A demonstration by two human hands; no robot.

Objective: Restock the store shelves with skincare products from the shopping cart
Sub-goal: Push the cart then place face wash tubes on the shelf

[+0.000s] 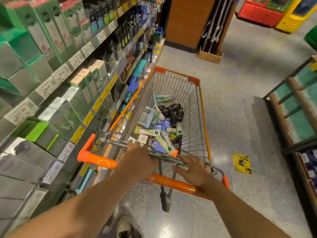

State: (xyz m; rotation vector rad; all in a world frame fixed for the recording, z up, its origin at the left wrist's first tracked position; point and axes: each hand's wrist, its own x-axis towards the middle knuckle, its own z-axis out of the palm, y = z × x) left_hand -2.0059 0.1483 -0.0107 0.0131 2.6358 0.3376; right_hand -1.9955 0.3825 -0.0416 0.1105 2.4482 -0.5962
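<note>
A wire shopping cart [203, 117] with orange trim stands in the aisle beside the shelves [56, 74] on the left. Its basket holds several skincare products [163, 129]: green and white tubes, blue boxes and black packs. Both my arms reach over the orange handle [171, 183]. My left hand [139, 157] lies at the cart's rear metal bar, fingers pointing into the basket. My right hand [192, 169] rests on the rear wire edge with its fingers spread. Neither hand holds a product. The shelves carry green, grey and dark boxes with price tags along their edges.
A wooden column [187, 21] and a low wooden crate [210, 56] stand at the aisle's far end. A red and yellow freezer [267, 12] is at the back right. A wooden rack [291, 103] lines the right side. A yellow sticker [241, 163] marks the floor.
</note>
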